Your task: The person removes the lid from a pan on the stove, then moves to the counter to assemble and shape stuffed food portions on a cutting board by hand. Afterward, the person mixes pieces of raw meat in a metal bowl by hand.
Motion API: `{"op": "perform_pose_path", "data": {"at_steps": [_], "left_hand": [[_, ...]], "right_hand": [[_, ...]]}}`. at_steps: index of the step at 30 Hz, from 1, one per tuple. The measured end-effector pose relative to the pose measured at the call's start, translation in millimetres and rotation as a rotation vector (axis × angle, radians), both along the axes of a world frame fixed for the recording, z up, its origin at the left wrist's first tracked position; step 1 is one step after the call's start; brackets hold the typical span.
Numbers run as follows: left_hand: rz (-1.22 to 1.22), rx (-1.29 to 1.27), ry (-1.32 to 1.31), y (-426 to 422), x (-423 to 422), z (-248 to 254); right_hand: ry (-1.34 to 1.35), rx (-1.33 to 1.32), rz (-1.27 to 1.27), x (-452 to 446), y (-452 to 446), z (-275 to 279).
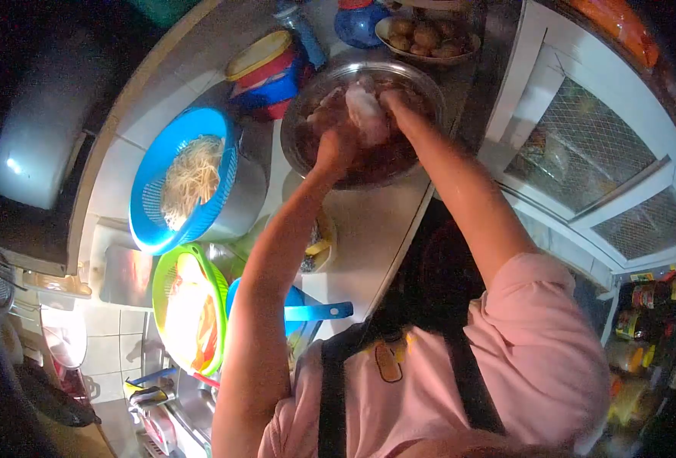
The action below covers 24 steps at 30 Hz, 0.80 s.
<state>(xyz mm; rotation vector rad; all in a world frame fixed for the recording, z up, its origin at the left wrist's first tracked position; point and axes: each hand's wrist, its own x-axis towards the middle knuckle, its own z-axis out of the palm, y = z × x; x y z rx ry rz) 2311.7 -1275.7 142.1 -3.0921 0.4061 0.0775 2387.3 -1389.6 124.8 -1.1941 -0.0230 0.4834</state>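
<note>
A wide metal bowl (422, 80) stands on the counter, with raw meat and dark reddish liquid in it. Both my hands reach into it. Between them rises a pale, whitish-pink piece of raw meat (365, 111). My left hand (338, 145) is closed at its lower left side, fingers partly hidden by the meat and the bowl's shadow. On the right side of the same piece, my right hand (396, 101) grips it, with its fingertips out of sight. More raw meat (326, 111) lies along the bowl's left inside.
Left of the bowl are a blue colander (143, 191) of pale noodles, a green basket (220, 305) and stacked lidded containers (265, 76). Behind stand a bowl of round brown items (426, 38) and a blue container (361, 27). A blue handle (319, 311) lies near my body.
</note>
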Motion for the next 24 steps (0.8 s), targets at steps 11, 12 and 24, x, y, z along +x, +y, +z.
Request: {"op": "perform_pose_path", "data": {"at_steps": [11,12,24], "left_hand": [[-0.173,-1.79,0.205,12,13,-23],[-0.165,-1.793,0.21,14,12,-27],[0.072,-0.914,0.246,14,-3,-22]], "right_hand": [[-0.41,-0.561,0.336,6,0,-21],[-0.382,-0.654,0.378,13,1,-30],[-1.189,-1.49,-0.714,12,21,-59]]}}
